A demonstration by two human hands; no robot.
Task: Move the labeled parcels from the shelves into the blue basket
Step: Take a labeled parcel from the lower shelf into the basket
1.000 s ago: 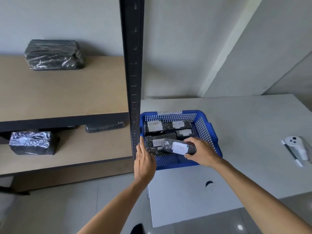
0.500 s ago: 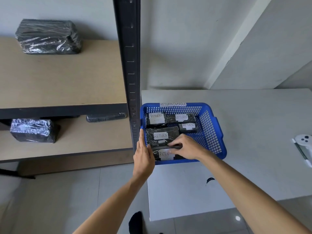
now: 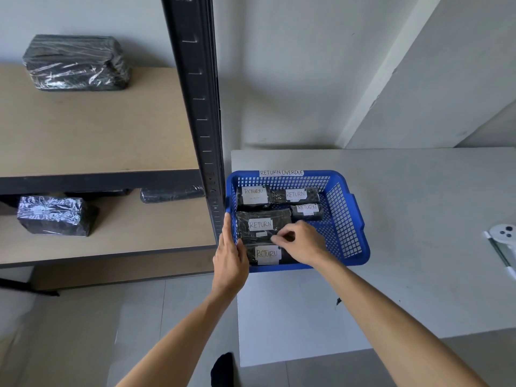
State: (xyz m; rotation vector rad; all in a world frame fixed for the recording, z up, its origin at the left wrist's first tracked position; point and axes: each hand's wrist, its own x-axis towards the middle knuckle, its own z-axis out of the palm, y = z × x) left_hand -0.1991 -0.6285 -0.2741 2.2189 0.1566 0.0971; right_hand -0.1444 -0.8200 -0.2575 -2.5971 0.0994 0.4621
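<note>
The blue basket (image 3: 353, 216), tagged "RETURN OVERDUE", stands on the white table (image 3: 418, 275) beside the shelf post. Several black wrapped parcels with white "RETURN" labels lie inside; the nearest labeled parcel (image 3: 266, 254) rests against the front wall, behind it a larger one (image 3: 261, 223). My left hand (image 3: 230, 261) holds the basket's near-left corner, fingers along the left wall. My right hand (image 3: 300, 243) is inside the basket over the nearest parcel, fingers curled and pinching at its upper edge; it hides the parcel's right part.
A black steel post (image 3: 201, 107) rises just left of the basket. Black wrapped parcels without visible labels sit on the upper shelf (image 3: 75, 62) and the lower shelf (image 3: 53, 215), plus a flat one (image 3: 171, 193). A white controller (image 3: 502, 233) lies at the table's right edge.
My right hand carried a labeled parcel down into the front of the basket and laid it there; its fingers have since curled up. My left hand stayed on the basket's corner.
</note>
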